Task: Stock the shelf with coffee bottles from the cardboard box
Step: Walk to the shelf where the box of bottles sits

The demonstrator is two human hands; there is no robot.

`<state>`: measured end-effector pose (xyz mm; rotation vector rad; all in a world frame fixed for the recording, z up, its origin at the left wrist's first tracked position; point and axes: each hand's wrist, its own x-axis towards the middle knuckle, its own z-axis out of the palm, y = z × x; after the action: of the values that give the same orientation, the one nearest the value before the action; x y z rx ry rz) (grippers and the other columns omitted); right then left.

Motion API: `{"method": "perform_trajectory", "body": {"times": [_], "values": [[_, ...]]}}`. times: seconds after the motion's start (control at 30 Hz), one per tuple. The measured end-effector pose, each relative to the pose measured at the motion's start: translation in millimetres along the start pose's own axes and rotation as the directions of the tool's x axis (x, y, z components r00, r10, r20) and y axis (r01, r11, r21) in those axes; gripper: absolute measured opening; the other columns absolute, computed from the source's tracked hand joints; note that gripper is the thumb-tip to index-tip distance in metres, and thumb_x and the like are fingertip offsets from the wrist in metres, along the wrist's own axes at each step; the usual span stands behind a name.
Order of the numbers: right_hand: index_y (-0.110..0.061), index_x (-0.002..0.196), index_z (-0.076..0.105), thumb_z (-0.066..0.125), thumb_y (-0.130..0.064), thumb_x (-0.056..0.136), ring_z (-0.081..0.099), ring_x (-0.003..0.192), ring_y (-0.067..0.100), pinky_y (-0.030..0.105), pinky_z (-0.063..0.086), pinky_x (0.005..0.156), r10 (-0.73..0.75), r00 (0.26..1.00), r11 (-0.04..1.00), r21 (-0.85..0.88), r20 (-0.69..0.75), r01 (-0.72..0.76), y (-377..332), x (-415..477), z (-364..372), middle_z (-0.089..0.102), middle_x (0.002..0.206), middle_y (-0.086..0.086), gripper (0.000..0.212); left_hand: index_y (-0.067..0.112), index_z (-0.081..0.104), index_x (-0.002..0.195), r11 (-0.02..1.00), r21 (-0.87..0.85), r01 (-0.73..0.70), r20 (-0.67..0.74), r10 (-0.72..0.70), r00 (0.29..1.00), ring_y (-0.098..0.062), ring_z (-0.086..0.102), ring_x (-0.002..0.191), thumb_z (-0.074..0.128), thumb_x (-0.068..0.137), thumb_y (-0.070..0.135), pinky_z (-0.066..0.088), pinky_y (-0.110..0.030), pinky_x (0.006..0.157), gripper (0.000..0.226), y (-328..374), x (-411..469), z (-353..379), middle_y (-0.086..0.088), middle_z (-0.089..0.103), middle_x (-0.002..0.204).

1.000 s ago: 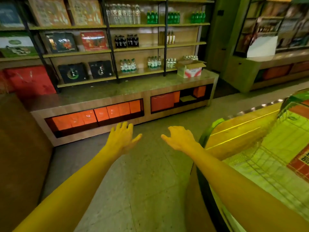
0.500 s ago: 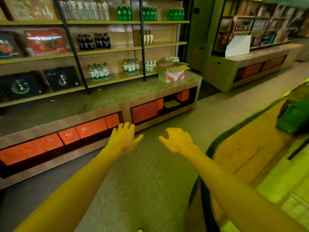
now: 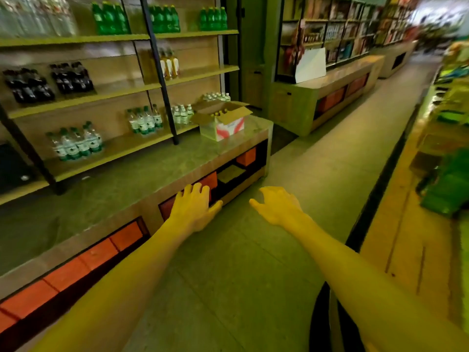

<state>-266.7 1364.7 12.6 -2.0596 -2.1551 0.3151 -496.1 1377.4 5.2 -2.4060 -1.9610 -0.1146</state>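
Both hands, left (image 3: 194, 210) and right (image 3: 278, 205), reach forward spread and empty (cardboard box (image 3: 223, 123) well ahead).

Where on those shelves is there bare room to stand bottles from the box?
The middle shelf is bare right of the yellow bottles. The counter left of the cardboard box is bare too. The top shelf with green bottles looks most crowded.
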Motion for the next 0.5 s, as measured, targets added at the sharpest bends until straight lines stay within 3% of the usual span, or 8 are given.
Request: {"method": "perform_trajectory", "body": {"times": [0.33,0.5], "values": [[-0.017,0.146,0.041,0.04,-0.058,0.097,0.04,0.137,0.03,0.05,0.036,0.109,0.05,0.998,0.998,0.04,0.028,-0.051,47.9,278.8,3.6,0.046,0.149,0.008,0.064,0.013,0.045,0.137,0.999,-0.015,-0.048,0.026,0.048,0.998,-0.032,0.041,0.132,0.034,0.096,0.063,0.04,-0.048,0.105,0.065,-27.5,282.6,41.8,-0.01,0.044,0.144],[-0.016,0.14,0.047,0.04,-0.055,0.098,0.047,0.13,0.031,0.051,0.041,0.104,0.049,0.998,0.998,0.034,0.026,-0.05,63.2,423.1,-19.9,0.053,0.141,0.009,0.058,0.012,0.047,0.134,0.999,-0.021,-0.024,0.019,0.024,1.0,-0.03,0.042,0.131,0.033,0.096,0.062,0.041,-0.046,0.103,0.064,-42.1,425.4,44.0,-0.009,0.043,0.144]]}}
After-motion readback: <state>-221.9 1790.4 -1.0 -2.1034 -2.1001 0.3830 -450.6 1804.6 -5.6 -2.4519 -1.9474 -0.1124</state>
